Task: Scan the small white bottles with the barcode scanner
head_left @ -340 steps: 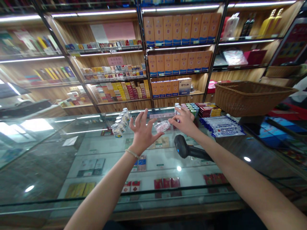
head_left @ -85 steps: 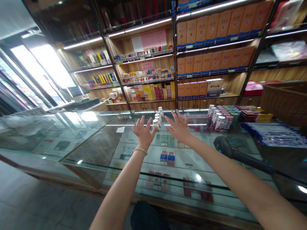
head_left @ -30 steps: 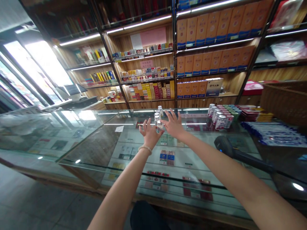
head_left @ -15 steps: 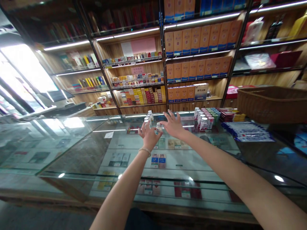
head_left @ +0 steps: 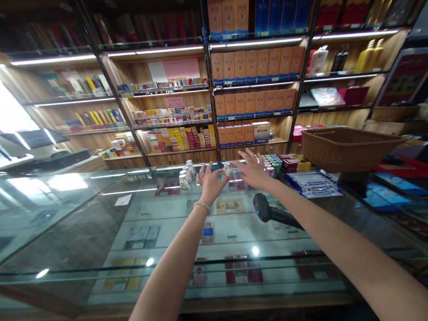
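Note:
A small pale bottle with a silvery top (head_left: 227, 168) is between my two hands above the glass counter. My left hand (head_left: 212, 182) has its thumb against the bottle's lower left side, with its other fingers raised and apart. My right hand (head_left: 253, 170) touches the bottle from the right with its thumb side, the remaining fingers spread upward. Several similar bottles (head_left: 185, 177) stand in a line just left of my left hand. Behind my right hand, partly hidden, are rows of small red and green cans (head_left: 274, 164).
A black handheld scanner (head_left: 262, 208) lies under my right forearm. Blue-white packets (head_left: 313, 184), red and yellow packs (head_left: 294, 162) and a brown basket (head_left: 347, 149) sit on the right. Stocked shelves (head_left: 254, 87) rise behind the glass counter (head_left: 174, 216).
My view has turned right. Both hands and the bottle between them have moved right along the counter, away from the line of similar bottles. The scanner has come into clearer view.

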### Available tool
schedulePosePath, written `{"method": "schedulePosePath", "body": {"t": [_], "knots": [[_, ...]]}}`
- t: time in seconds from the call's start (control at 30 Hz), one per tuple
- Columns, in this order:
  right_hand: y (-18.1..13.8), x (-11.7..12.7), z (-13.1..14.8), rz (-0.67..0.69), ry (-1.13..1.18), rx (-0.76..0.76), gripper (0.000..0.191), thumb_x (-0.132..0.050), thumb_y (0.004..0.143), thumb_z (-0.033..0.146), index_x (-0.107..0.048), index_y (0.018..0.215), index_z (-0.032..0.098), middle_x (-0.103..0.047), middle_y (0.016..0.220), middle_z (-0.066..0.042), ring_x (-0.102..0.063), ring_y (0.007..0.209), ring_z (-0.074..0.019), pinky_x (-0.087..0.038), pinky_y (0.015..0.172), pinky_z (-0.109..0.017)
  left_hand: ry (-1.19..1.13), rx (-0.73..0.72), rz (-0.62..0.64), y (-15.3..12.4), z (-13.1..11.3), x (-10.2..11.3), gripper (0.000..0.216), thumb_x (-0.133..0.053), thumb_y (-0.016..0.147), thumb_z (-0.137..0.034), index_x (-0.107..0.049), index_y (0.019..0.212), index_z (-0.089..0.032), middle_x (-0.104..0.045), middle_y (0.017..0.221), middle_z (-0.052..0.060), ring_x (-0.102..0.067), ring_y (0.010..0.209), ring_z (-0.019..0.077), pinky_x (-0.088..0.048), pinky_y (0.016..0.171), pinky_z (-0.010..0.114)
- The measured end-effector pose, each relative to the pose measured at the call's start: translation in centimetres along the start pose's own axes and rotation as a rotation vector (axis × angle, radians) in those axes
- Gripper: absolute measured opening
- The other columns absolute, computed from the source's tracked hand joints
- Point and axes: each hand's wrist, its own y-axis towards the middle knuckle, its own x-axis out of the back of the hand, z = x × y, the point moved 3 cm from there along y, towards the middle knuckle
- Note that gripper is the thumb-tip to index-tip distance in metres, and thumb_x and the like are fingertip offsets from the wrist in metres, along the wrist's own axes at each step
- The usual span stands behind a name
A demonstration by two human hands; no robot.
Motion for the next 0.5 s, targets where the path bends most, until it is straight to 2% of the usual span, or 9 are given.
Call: {"method": "schedulePosePath", "body": {"t": [0.13,0.27,0.4,0.5], "knots": [[-0.4,-0.6,-2.3,-0.012,0.019,-0.056,0.065,-0.061,0.088,0.021,-0.05,0.15,0.037,-0.028,0.169,-0.008,-0.016,0.157,-0.034,-0.015,0.121,-0.066,-0.084,0.008,0.042,0.5,-1.1,-1.5,0.03,-0.078,0.081,-0.046,-0.081,0.105,-0.028,-0.049,0.158,0.009,-0.029,0.153,0.0371,-0.023,0.124,0.062],[-0.8,-1.4,-3.3,-0.041,0.021,-0.055,0.061,-0.065,0.088,0.025,-0.053,0.147,0.037,-0.032,0.168,-0.008,-0.018,0.156,-0.0337,-0.016,0.121,-0.063,-0.104,0.004,0.078,0.5,-1.2,-2.3,0.028,-0.077,0.083,-0.045,-0.081,0.105,-0.03,-0.052,0.156,0.007,-0.031,0.153,0.0372,-0.024,0.124,0.062],[-1.3,-1.6,-3.5,-0.127,-0.011,0.018,0.049,-0.068,0.09,0.031,-0.062,0.138,0.035,-0.037,0.165,-0.008,-0.022,0.155,-0.0347,-0.014,0.121,-0.064,-0.054,-0.035,0.123,0.1,-0.9,-2.1,0.026,-0.079,0.08,-0.046,-0.082,0.101,-0.032,-0.054,0.155,0.005,-0.031,0.152,0.0379,-0.021,0.123,0.065],[-1.6,-1.5,-3.5,-0.224,-0.074,0.116,0.051,-0.071,0.089,0.033,-0.061,0.139,0.036,-0.04,0.163,-0.009,-0.024,0.154,-0.0343,-0.011,0.122,-0.063,0.024,-0.111,0.157,-0.2,-1.0,-1.6,0.025,-0.082,0.077,-0.046,-0.082,0.098,-0.033,-0.055,0.154,0.006,-0.029,0.153,0.0392,-0.013,0.123,0.069]]}}
